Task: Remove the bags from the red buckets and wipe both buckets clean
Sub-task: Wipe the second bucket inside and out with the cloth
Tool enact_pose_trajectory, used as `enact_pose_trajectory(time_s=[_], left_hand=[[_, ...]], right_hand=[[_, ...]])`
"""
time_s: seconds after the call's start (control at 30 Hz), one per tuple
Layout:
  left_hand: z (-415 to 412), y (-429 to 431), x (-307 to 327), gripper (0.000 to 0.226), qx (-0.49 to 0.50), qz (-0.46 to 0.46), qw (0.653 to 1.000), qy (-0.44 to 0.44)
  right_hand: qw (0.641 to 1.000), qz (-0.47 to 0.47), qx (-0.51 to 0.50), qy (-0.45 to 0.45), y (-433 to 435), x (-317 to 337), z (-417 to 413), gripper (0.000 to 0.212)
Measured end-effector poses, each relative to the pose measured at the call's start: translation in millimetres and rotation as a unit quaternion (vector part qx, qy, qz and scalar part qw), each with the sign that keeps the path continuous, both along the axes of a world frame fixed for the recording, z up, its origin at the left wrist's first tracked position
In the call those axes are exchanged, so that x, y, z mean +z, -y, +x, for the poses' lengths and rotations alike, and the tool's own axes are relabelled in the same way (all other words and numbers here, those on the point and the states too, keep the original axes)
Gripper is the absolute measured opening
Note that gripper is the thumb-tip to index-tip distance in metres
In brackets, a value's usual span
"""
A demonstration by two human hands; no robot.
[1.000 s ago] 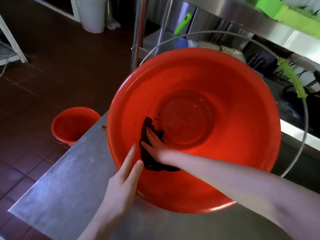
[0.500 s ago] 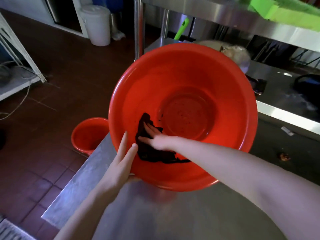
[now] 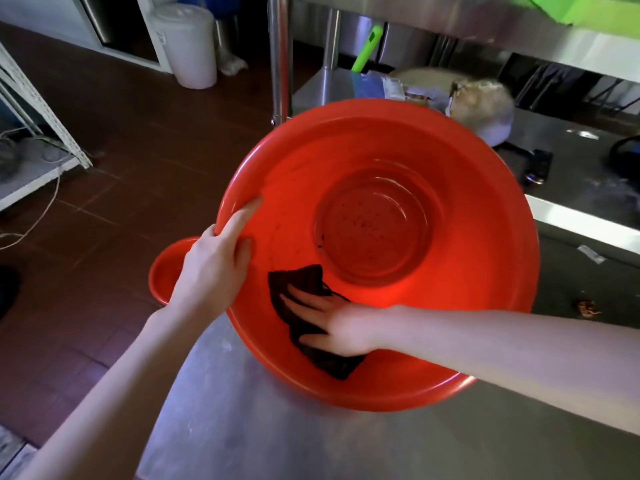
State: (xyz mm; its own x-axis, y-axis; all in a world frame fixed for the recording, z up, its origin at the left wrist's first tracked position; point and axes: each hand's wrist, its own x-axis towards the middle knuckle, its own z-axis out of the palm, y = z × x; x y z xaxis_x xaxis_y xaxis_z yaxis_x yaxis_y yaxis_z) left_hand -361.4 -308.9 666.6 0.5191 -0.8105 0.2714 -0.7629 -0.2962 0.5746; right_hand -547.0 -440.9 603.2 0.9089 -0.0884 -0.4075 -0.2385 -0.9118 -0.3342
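A large red bucket [image 3: 478, 258] stands tilted toward me on the steel table [image 3: 263, 431], its inside empty with dark specks on the bottom. My left hand [image 3: 214, 268] grips its left rim, the index finger stretched along the inner wall. My right hand [image 3: 332, 323] lies flat inside the near wall, pressing a dark cloth [image 3: 304, 317] against the plastic. A second, smaller red bucket [image 3: 164, 271] sits on the floor to the left, mostly hidden behind my left hand.
Brown tiled floor [image 3: 138, 150] spreads to the left, with a white bin [image 3: 188, 43] at the back and a white rack [image 3: 38, 133] with cables. Behind the bucket stands a steel shelf unit [image 3: 519, 26] with a green-handled tool [image 3: 367, 46] and a pot.
My left hand has moved up from the bucket's near outer wall to grip its left rim. My right hand slid the cloth rightward along the near inner wall.
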Motion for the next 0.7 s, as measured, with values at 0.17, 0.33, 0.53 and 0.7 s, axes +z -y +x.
enact_pose_trajectory(time_s=[0.17,0.33,0.53,0.7], left_hand=[[-9,-5,-1,0.066,-0.004,-0.007,1.0,0.006],[-15,-31,-29,0.069,0.037,0.0,0.998,-0.046],[-29,-44,-58,0.072,0.139,-0.01,0.979,-0.15],[-36,-43,-57,0.071,0.135,-0.015,0.977,-0.162]], right_hand=[[0.998,0.032,-0.057,0.025,9,-20,7,0.073],[0.973,0.04,-0.222,-0.044,39,-59,50,0.075],[0.94,0.013,-0.322,-0.115,39,-77,73,0.069],[0.975,0.04,-0.219,0.024,-24,-47,63,0.073]])
